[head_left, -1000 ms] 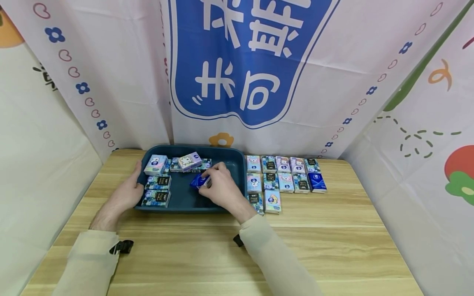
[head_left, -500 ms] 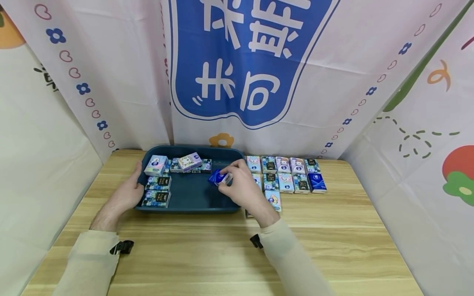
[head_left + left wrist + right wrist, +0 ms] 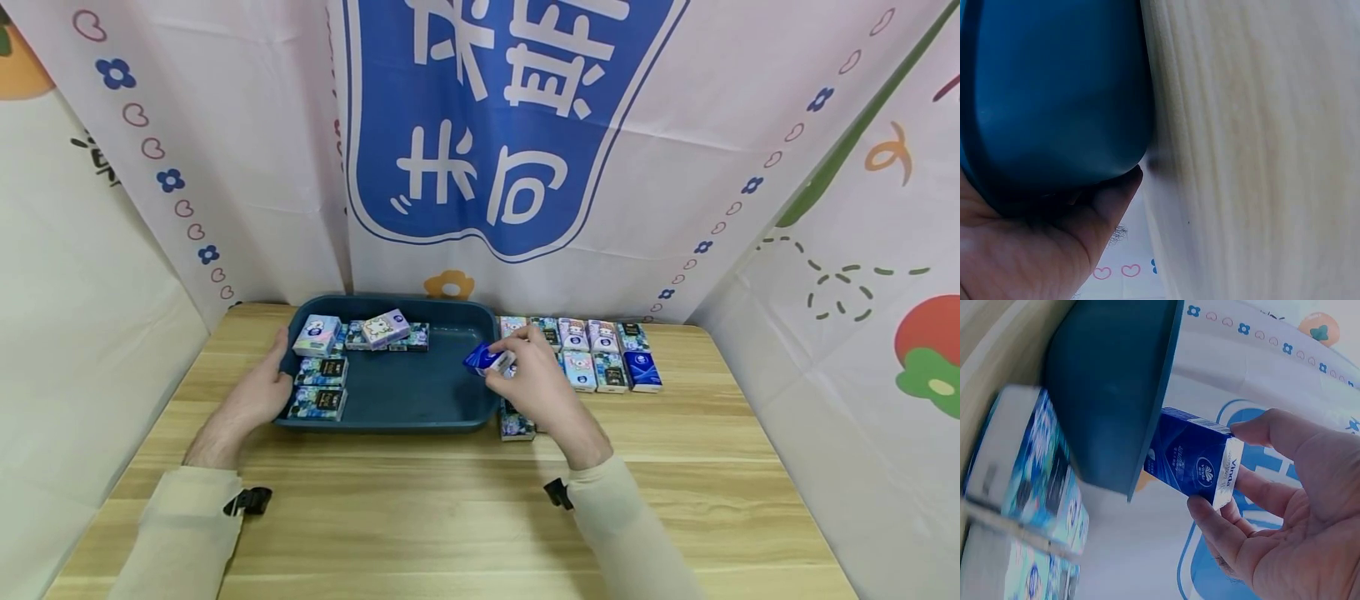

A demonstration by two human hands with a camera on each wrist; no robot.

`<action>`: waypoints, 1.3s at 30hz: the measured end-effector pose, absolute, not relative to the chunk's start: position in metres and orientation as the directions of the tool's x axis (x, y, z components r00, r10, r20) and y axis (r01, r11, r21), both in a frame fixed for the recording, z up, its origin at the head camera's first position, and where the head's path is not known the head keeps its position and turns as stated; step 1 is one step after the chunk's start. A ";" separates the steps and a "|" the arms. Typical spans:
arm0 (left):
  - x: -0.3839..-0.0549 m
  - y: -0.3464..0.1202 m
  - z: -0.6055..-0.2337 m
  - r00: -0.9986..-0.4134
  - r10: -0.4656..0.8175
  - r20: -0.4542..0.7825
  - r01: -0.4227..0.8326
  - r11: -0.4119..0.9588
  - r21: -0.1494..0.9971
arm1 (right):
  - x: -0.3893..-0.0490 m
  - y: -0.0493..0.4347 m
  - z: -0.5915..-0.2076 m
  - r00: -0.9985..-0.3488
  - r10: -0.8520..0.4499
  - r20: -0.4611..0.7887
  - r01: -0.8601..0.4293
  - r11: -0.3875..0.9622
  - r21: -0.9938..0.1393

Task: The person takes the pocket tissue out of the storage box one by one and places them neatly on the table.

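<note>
My left hand (image 3: pixel 258 383) grips the left end of the dark teal tray (image 3: pixel 420 427), thumb at its rim; the other fingers lie along the outer wall and are partly hidden. The left wrist view has this hand (image 3: pixel 1035 250) against the tray's rounded end. In my right hand (image 3: pixel 536 379), a small blue tissue pack (image 3: pixel 482 358) is pinched by one end, tilted, near the tray's right rim. The right wrist view shows the pack (image 3: pixel 1188 456) between thumb and fingers, partly behind the tray wall (image 3: pixel 1104 394).
Flowered tissue packs (image 3: pixel 322 371) line the tray's left side, and a lilac pack (image 3: pixel 386 327) lies on another at the back. Right of the tray stand rows of packs (image 3: pixel 579 371), a blue pack (image 3: pixel 642 371) at their end. Behind hangs a printed curtain (image 3: pixel 637 208).
My right hand has carried the blue tissue pack rightward, from the middle of the tray to its right rim. The left hand and the tray have stayed in place.
</note>
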State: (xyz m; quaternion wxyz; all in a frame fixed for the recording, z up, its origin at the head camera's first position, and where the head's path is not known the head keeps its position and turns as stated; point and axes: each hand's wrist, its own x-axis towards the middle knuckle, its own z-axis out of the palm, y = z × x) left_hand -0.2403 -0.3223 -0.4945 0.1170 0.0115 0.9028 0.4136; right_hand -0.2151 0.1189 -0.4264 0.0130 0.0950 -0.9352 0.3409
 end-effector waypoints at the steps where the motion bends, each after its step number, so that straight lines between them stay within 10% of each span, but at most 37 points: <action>1: -0.240 -0.322 -0.494 -0.972 0.116 -0.204 -0.077 0.660 0.747 | -0.215 0.122 -0.426 -0.982 -0.163 0.090 -0.183 0.755 -0.630; 39: -0.240 -0.322 -0.495 -0.975 0.100 -0.199 -0.076 0.691 0.719 | -0.190 0.225 -0.421 -0.999 -0.031 0.029 -0.041 0.858 -0.512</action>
